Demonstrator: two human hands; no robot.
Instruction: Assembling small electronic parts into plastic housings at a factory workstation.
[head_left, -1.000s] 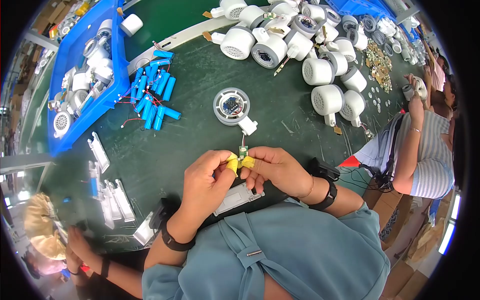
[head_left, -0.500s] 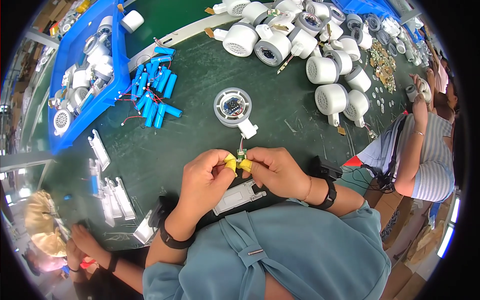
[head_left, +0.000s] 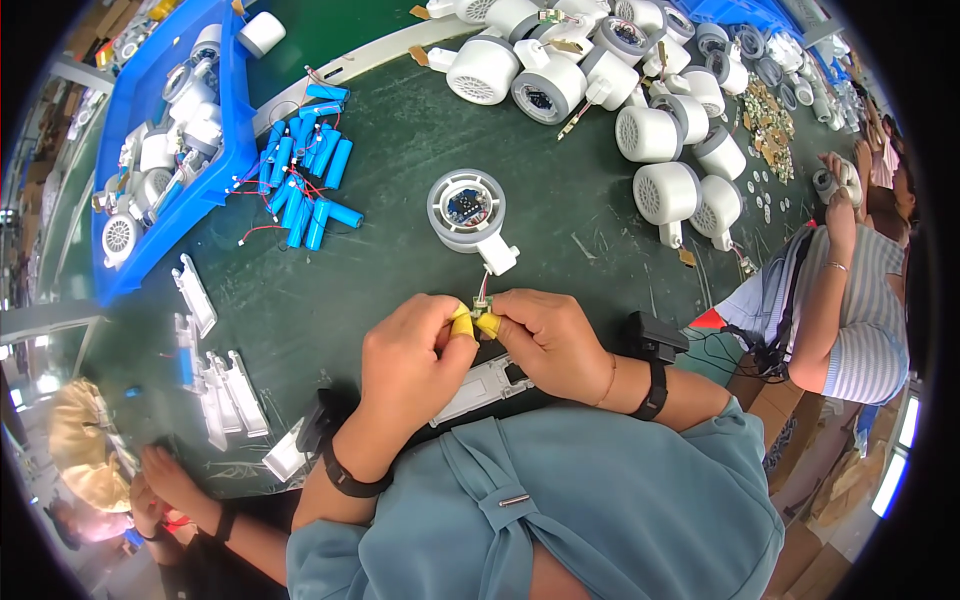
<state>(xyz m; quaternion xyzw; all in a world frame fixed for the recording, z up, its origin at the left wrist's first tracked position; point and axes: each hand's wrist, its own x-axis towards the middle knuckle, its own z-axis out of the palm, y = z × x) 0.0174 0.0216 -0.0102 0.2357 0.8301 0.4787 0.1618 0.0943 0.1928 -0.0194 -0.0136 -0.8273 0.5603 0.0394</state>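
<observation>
Between my fingertips, capped in yellow finger cots, sits a small green circuit board [head_left: 483, 303]. My left hand [head_left: 415, 350] pinches its left side and my right hand [head_left: 548, 340] its right side. Thin wires run from the board up to a round white device [head_left: 466, 210], which lies on the table with its open face up, showing electronics inside, and its short arm pointing toward me. Nearer my body, partly hidden under my hands, lies a white plastic cover [head_left: 485, 388].
Blue cylindrical batteries [head_left: 312, 165] with red leads lie left of centre, beside a blue bin [head_left: 235, 150] of white devices. More white housings [head_left: 650, 135] crowd the back right, near a pile of small boards [head_left: 768, 130]. White covers [head_left: 232, 395] lie at left. Co-workers sit on both sides.
My hands stay pinched on the board, with only a slight shift of the fingers. The view has shifted slightly; nothing was picked up or let go.
</observation>
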